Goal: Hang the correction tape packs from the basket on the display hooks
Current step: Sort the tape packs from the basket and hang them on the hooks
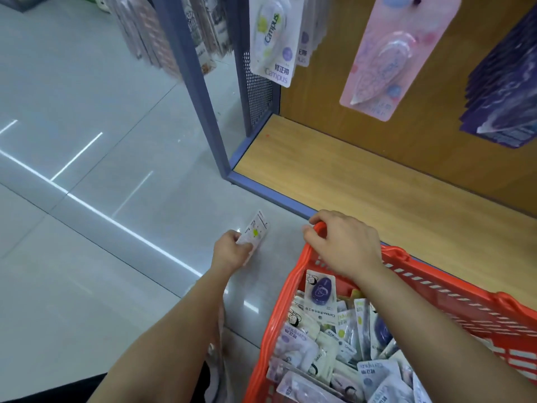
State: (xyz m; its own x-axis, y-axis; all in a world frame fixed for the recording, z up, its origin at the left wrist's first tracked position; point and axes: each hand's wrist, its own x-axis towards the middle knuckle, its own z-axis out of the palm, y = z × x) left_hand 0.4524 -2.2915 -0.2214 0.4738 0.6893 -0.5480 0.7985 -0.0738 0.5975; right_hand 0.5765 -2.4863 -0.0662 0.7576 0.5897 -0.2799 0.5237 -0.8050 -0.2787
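A red plastic basket at the lower right is full of several correction tape packs. My right hand grips the basket's far left corner rim. Left of the basket, low over the floor, my left hand holds a white correction tape pack with a yellow-green dot. On the wooden display board hang a white Campus pack, a pink pack and a stack of dark purple packs. The hooks themselves are out of view.
The display's wooden base shelf with a blue edge lies just beyond the basket. A blue metal post and perforated side panel stand at its left corner. More hanging goods are at top left. Glossy grey floor tiles spread left.
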